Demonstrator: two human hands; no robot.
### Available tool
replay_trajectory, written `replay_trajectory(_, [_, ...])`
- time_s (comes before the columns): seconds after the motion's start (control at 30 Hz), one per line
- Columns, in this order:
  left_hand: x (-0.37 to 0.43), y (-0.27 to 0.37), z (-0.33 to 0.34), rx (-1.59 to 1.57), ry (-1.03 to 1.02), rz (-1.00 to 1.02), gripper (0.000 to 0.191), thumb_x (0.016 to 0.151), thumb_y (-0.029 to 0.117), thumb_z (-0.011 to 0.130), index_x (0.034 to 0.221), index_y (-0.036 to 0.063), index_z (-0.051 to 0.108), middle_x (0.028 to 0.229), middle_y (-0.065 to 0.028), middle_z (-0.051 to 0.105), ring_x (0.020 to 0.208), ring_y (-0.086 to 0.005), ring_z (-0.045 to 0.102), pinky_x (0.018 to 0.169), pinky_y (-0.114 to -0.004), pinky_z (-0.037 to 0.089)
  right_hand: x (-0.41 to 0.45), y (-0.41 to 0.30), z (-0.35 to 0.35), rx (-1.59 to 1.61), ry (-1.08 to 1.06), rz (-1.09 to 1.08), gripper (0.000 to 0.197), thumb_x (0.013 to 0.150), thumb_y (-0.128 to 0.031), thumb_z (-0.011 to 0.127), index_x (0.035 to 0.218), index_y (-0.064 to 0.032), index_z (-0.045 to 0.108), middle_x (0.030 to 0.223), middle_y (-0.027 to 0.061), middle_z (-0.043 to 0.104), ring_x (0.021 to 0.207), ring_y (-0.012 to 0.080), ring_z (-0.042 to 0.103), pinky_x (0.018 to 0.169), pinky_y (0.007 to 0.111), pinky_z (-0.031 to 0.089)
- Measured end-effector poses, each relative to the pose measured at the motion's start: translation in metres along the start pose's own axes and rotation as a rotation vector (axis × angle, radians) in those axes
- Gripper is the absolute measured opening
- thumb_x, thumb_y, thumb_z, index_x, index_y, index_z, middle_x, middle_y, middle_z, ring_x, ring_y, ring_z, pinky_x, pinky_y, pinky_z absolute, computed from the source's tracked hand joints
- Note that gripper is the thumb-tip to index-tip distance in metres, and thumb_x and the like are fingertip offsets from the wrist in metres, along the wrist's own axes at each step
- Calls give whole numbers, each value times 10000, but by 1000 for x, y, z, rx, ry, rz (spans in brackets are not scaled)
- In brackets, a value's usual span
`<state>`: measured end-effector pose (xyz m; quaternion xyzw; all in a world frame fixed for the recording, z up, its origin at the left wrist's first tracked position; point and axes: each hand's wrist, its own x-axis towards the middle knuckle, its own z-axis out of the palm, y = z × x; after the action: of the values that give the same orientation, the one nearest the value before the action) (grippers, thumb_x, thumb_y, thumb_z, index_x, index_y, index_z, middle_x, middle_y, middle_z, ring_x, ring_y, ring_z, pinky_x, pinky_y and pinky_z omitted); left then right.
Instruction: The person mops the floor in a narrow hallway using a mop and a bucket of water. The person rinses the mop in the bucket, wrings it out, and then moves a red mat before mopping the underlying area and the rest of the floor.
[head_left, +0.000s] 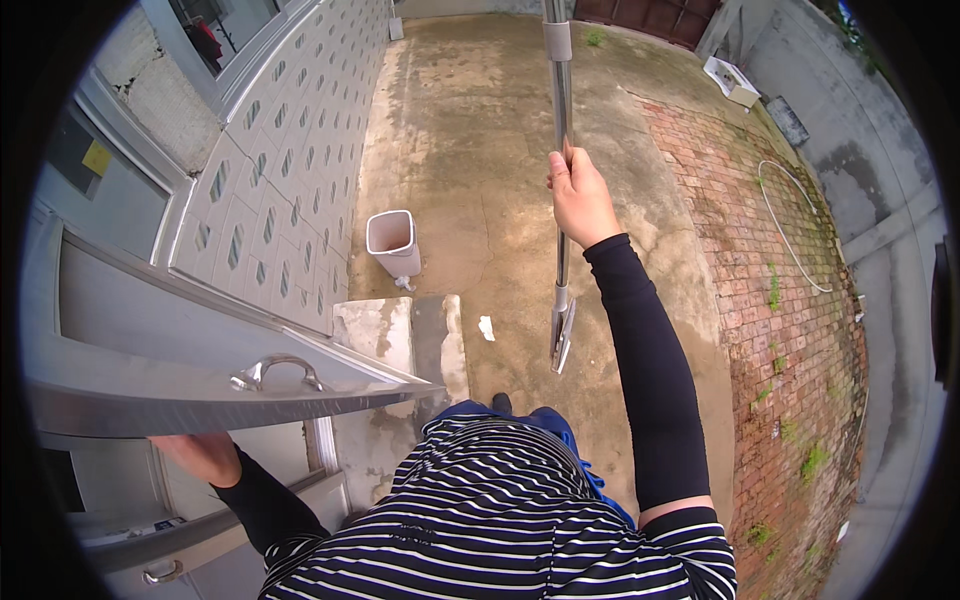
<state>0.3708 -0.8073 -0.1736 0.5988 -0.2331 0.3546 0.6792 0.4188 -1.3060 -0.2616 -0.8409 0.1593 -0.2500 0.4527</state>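
My right hand (583, 196) grips the shiny metal pole (562, 90) of a long-handled cleaning tool, held out over the concrete ground. Grey collars ring the pole, and a narrow flat head (561, 341) hangs at its lower end; its exact kind is unclear. At the left, my left hand (196, 454) reaches behind the edge of a grey door (300, 401). The door hides its fingers, so what they touch cannot be seen. A curved metal handle (277, 367) sits on the door's outer face.
A pale plastic bin (397, 255) stands by the tiled wall (300, 135). Concrete steps (375, 326) lie below it, with a scrap of white paper (487, 328) beside them. At right are brick paving (757, 247), a white hose (780, 225) and a white basin (731, 81).
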Motion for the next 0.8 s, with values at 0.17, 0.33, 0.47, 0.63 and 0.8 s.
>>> replay_trajectory(0.17, [-52,94,1,-30,-59,-175,473,1047,296,530,1363,-55,513,1395,-182,536,1243,-268,558,1065,-436,462,62,-55,72,13,-175,-153,310,1050,-279,559,1077,29,583,913,259,679,904,443,661,799,482,511])
replay_trajectory(0.33, [-109,150,-64,162,176,-167,481,1048,301,533,1367,-58,516,1393,-177,543,1237,-264,564,1061,-431,466,133,-109,152,130,-264,-383,326,1045,-282,558,1110,35,586,932,269,689,922,463,659,817,493,516])
replay_trajectory(0.47, [-138,189,-116,337,354,-146,487,1049,305,535,1370,-60,518,1391,-173,549,1233,-261,569,1058,-426,469,194,-128,218,186,-301,-503,323,1038,-290,560,1084,29,541,903,287,683,897,503,649,788,527,516])
replay_trajectory(0.63, [-195,219,-122,494,553,-126,495,1050,311,538,1374,-63,521,1389,-168,557,1227,-256,576,1054,-421,473,257,-139,303,220,-366,-604,317,1077,-299,528,1037,15,528,834,112,698,777,211,726,713,358,564])
replay_trajectory(0.8, [-235,260,-107,631,696,-123,503,1051,317,540,1378,-66,524,1388,-163,564,1222,-252,582,1050,-415,478,295,-146,378,351,-480,-548,304,1041,-276,560,1043,24,506,854,280,675,852,505,647,754,539,509])
